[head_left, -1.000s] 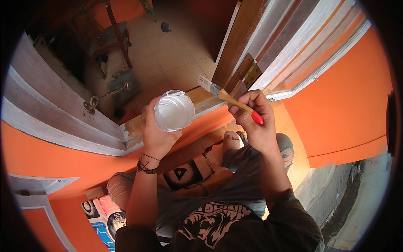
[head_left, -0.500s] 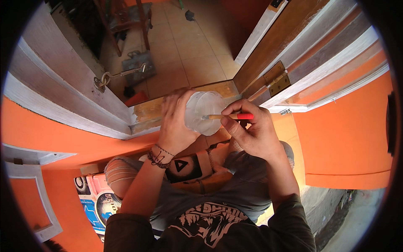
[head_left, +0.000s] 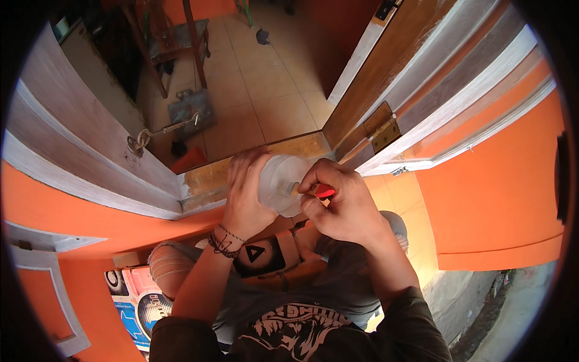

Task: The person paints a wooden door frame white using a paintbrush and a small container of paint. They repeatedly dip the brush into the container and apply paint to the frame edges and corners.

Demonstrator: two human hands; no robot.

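Observation:
My left hand point(head_left: 244, 196) is wrapped round the left side of a translucent plastic cup point(head_left: 272, 192) with whitish stuff on its inside. Between thumb and fingers of my right hand point(head_left: 341, 202) is a small paintbrush point(head_left: 324, 191) with a wooden handle and a red end. Its bristle end reaches into the cup; my fingers hide part of the handle. Both hands are held above my lap, just in front of a wooden window sill point(head_left: 211, 177) with worn, patchy paint.
White-painted frames stand on both sides, the right one with a brass hinge point(head_left: 382, 128), the left one with a metal hook point(head_left: 163, 131). Beyond the sill lie a tiled floor point(head_left: 241, 120), a chair point(head_left: 175, 42) and a grey dustpan-like object point(head_left: 191, 108). A printed box point(head_left: 136, 301) sits lower left.
The brush has turned from lying nearly level across the cup to a steeper angle with its red end toward me. The whole view has shifted slightly.

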